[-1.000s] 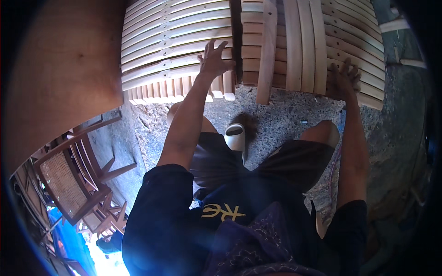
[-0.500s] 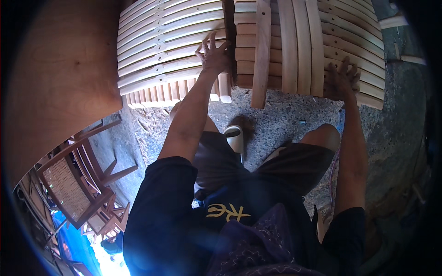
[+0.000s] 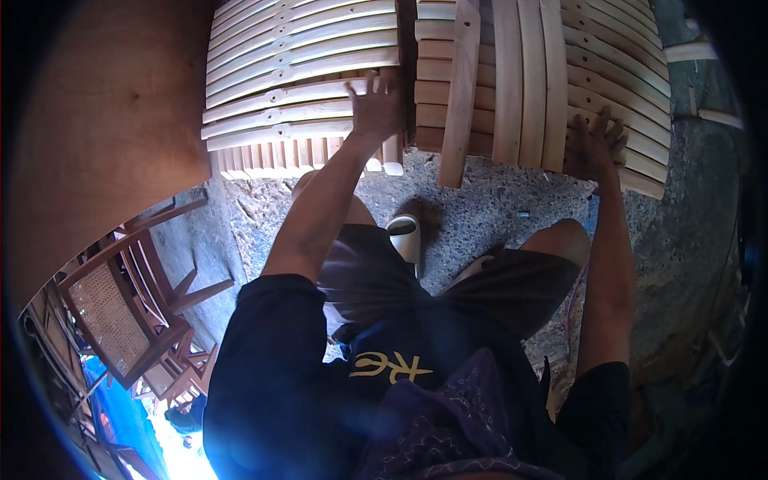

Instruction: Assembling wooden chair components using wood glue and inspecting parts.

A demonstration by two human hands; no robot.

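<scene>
Two stacks of pale wooden slats lie side by side in front of me. My left hand (image 3: 378, 108) rests on the right ends of the nearer slats in the left stack (image 3: 304, 40), its fingers apart and slightly bent. A dark gap shows just beyond the slats at its fingertips. My right hand (image 3: 596, 148) lies with spread fingers over the near slats of the right stack (image 3: 620, 76); its thumb side is in shadow. Several slats (image 3: 506, 88) lie crosswise on that right stack, and a single slat (image 3: 460, 96) beside them sticks out toward me.
A large brown wooden panel (image 3: 104, 120) stands along the left. Below it are wooden chairs, one with a woven cane panel (image 3: 112, 312). Rough concrete floor (image 3: 496, 204) lies under my feet. Loose wood pieces (image 3: 692, 52) are at the far right.
My left hand has drawn slightly toward me. The near slats under it have shifted, and a gap has opened behind them. My right hand has barely moved.
</scene>
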